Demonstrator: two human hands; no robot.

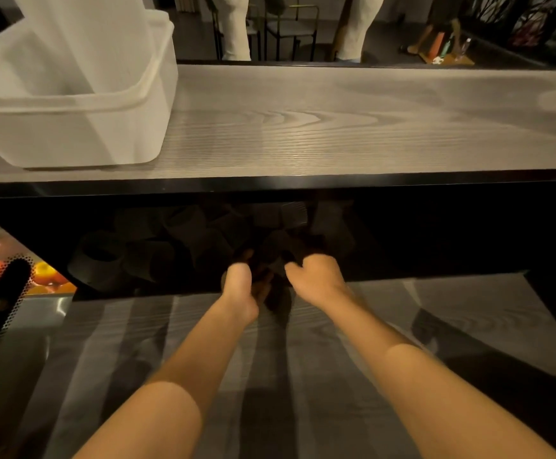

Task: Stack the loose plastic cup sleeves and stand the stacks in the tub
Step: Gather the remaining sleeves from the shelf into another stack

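Reaching with left hand (pixel 240 286) curled round a dark plastic cup sleeve (pixel 276 295) and right hand (pixel 316 276) just beside it, its grip lost in shadow; best nested rim-square before lifting toward the translucent white plastic tub (pixel 21 134), well up-left of both.

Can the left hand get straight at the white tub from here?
Probably not. The left hand is in the dark space under the countertop, whose slab lies between it and the tub on top; it must pull out first.
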